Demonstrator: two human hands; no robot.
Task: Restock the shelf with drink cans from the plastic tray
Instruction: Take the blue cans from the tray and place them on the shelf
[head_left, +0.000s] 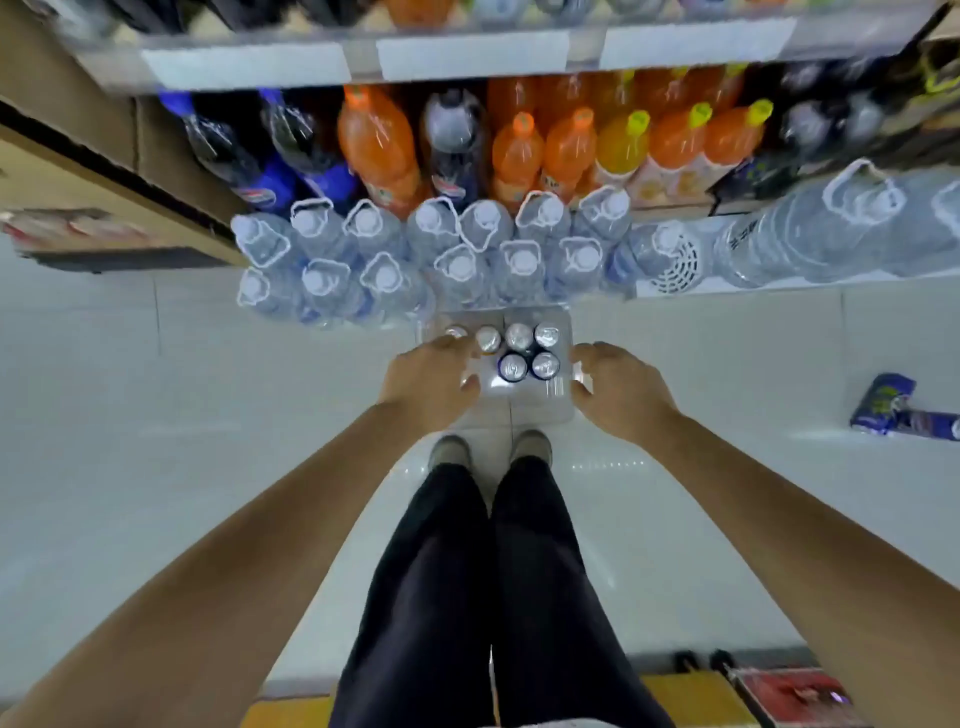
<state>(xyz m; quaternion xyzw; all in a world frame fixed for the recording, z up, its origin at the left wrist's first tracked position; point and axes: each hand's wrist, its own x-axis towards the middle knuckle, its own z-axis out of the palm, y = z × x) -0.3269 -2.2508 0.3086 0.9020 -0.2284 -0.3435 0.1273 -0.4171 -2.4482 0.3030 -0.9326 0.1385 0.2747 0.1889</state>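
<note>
Seen from above, both hands, left hand and right hand, grip opposite sides of a clear plastic tray above the floor. About six drink cans remain inside; apparently none shelved yet from this load.

The clear plastic tray is partly covered at nine o'clock by the left hand and at three o'clock by the right hand. One silver-topped drink can is half hidden behind left fingertips. The white shelf-edge price labels at twelve o'clock are blurred unreadable. Both forearms are cut off at the bottom edge.
</note>
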